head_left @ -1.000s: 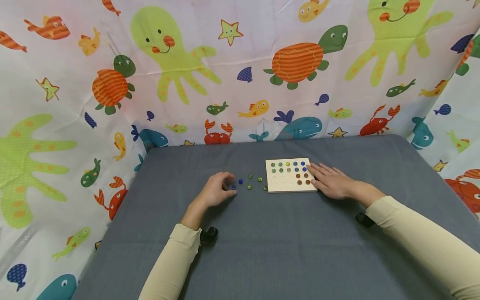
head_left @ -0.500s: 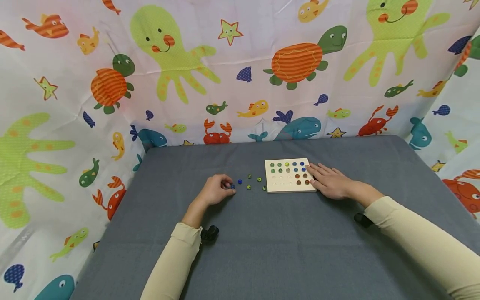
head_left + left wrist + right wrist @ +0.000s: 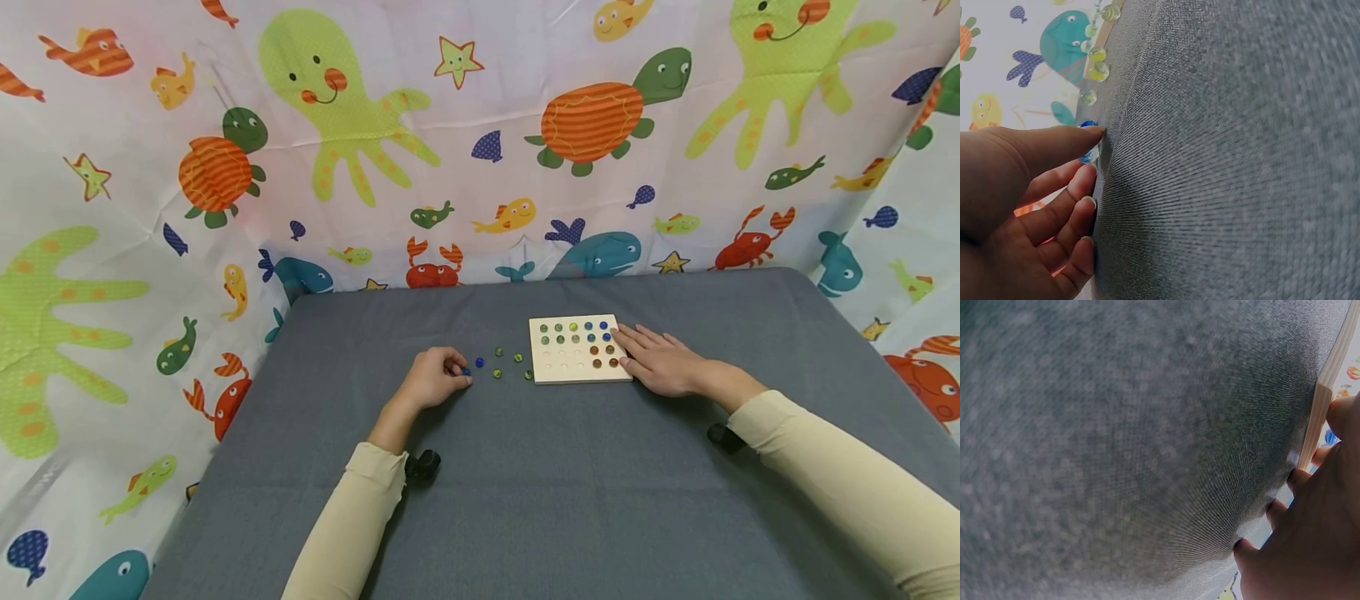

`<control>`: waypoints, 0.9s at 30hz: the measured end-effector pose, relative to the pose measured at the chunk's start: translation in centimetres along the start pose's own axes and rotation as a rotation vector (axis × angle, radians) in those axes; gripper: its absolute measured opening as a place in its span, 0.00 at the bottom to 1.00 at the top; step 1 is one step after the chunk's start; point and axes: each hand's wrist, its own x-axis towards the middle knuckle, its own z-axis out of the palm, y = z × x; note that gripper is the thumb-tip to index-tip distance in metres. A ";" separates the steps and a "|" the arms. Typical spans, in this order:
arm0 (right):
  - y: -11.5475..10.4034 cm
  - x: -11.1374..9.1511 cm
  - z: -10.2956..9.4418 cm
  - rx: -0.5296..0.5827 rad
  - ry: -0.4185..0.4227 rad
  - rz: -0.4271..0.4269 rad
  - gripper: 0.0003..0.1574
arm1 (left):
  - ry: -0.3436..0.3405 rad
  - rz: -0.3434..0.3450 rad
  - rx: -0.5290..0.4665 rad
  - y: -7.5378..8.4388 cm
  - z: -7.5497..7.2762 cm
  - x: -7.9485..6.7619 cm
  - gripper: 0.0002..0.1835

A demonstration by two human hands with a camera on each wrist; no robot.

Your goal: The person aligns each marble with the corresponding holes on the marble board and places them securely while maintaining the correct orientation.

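My left hand (image 3: pixel 433 379) is low over the cloth, its thumb and index finger pinching a clear-blue marble (image 3: pixel 1090 155). Just beyond it lies a dark blue marble (image 3: pixel 480 362). Several yellow-green marbles (image 3: pixel 497 374) are scattered between that hand and a pale wooden board (image 3: pixel 581 378). Marbles fill the board's two far rows, apart from what fingers cover, in green, yellow and blue; brown marbles (image 3: pixel 597 363) sit at the right of the near rows, beside bare hollows. With fingers stretched out, my right hand (image 3: pixel 663 364) rests on the board's right edge, thumb at the near corner.
A grey cloth (image 3: pixel 525 483) covers the table. Behind and to the sides hangs a white curtain (image 3: pixel 517 92) printed with sea animals. Black straps (image 3: pixel 423 465) circle both wrists.
The left fingers have closed in on the clear-blue marble, which sat between parted fingertips before. The right hand and the board stay in place; the head view has shifted slightly.
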 end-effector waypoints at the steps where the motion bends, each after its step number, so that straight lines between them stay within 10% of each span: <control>1: 0.0 0.0 -0.1 -0.001 0.000 0.002 0.43 | 0.002 -0.004 0.001 0.0 0.0 0.0 0.09; 14: 0.2 0.4 -0.4 0.009 -0.018 0.006 0.41 | 0.018 -0.057 0.045 0.7 0.1 0.1 0.06; 27: -0.1 0.2 -0.7 0.013 -0.005 -0.002 0.43 | 0.024 0.040 -0.032 1.7 0.1 0.0 0.08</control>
